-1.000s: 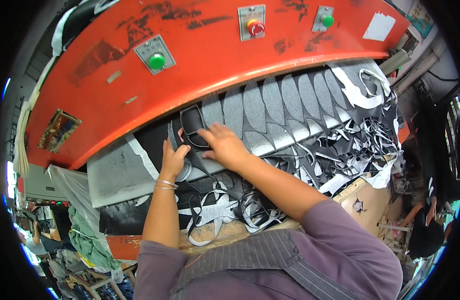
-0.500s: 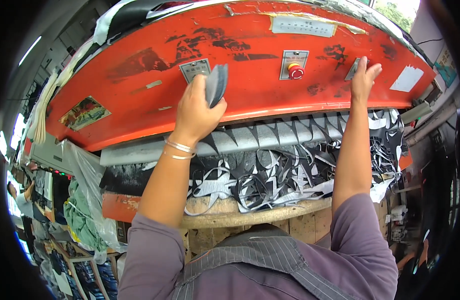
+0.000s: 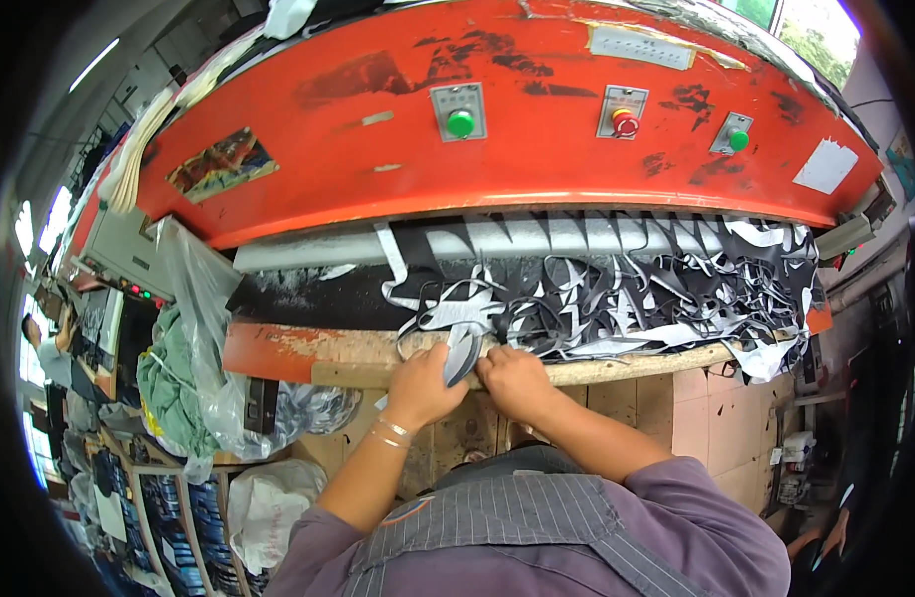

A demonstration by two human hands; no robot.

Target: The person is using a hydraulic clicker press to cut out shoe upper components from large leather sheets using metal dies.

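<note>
My left hand (image 3: 424, 386) is closed round a small stack of curved, dark-edged cut pieces (image 3: 462, 356), held at the front edge of the worn wooden board (image 3: 617, 364). Close beside it, my right hand (image 3: 518, 382) has its fingers curled in at the same edge; what they grip, if anything, is hidden. Just beyond both hands lies a tangle of black and white cut-out scraps (image 3: 597, 298), with a pale scrap (image 3: 456, 312) nearest the stack.
Over the board stands a red machine beam (image 3: 537, 149) with two green buttons (image 3: 460, 123) and a red stop button (image 3: 625, 123). A pale roller-like bar (image 3: 328, 251) runs beneath it. At left hang clear plastic (image 3: 194, 318) and green cloth (image 3: 174, 383); a white sack (image 3: 272, 507) stands below.
Both hands have come down from the panel buttons to the board's front edge, close together. The left still holds the stack; the right, open before, is now curled. The view has shifted.
</note>
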